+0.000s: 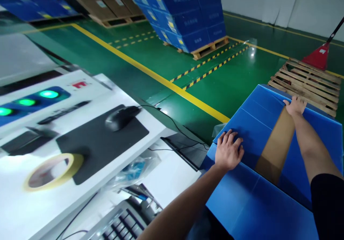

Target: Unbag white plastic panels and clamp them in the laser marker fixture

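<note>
Head view: what is being worked on?

It's the blue box (242,189), low on the right. The left hand (229,151) lies palm down on its top near the left edge, fingers spread. The right hand (295,106) is at the far edge, thumb out by the end of the brown strip (276,143); whether its fingers grip that edge, I cannot tell. The two hands are well apart.

Which step would you call it?

Judging by the pose, pressing or steadying the top. Brown strip shows between the two blue panels (248,123), so they do not meet.

And what does the next move call for?

I'd say even pressure from both sides, so neither panel lifts, and then some care with the near panel (258,200), closest to the person.

Is the tape roll (74,166) in use?

No, it lies on the desk (16,211) by the black mouse pad (102,143), with neither hand near it.
</note>
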The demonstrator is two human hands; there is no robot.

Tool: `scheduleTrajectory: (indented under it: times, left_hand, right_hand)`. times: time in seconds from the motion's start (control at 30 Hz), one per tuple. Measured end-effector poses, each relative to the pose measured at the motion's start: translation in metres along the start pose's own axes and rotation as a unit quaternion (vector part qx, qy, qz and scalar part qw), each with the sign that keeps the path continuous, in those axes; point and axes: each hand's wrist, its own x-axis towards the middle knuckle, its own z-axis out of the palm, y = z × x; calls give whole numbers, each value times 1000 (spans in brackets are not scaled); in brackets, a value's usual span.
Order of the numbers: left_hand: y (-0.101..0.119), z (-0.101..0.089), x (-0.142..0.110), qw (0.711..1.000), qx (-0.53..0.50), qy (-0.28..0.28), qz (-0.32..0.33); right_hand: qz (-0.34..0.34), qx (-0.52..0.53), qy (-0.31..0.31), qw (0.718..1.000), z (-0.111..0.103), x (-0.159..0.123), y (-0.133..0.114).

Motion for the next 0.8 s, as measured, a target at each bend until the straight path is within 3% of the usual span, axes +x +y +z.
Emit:
scheduleTrajectory:
  times: [0.1, 0.23, 0.4, 0.47, 0.53, 0.63, 0.8]
  left_hand:
    - [0, 0, -2, 1000, -7, -2, 0]
    - [0, -3, -3, 1000, -6, 1, 2]
    - [4, -10, -4, 1000, -16, 2, -3]
    - [6, -12, -5, 1000, -23, -1, 2]
    - [9, -13, -9, 999, -35, 1, 3]
    - [17, -16, -25, 997, -74, 20, -13]
    - [47, -44, -78, 979, -180, 94, 23]
  right_hand:
    - [25, 32, 60, 997, -6, -27, -8]
    - [-79, 63, 23, 995, -32, -79, -5]
    - [-284, 76, -61, 954, -66, -215, 9]
    - [-324, 64, -70, 941, -77, -264, 16]
    - [-348, 47, -81, 933, -90, -296, 21]
    - [-354, 16, -92, 931, -119, -309, 21]
    - [-289, -34, -117, 950, -201, -276, 29]
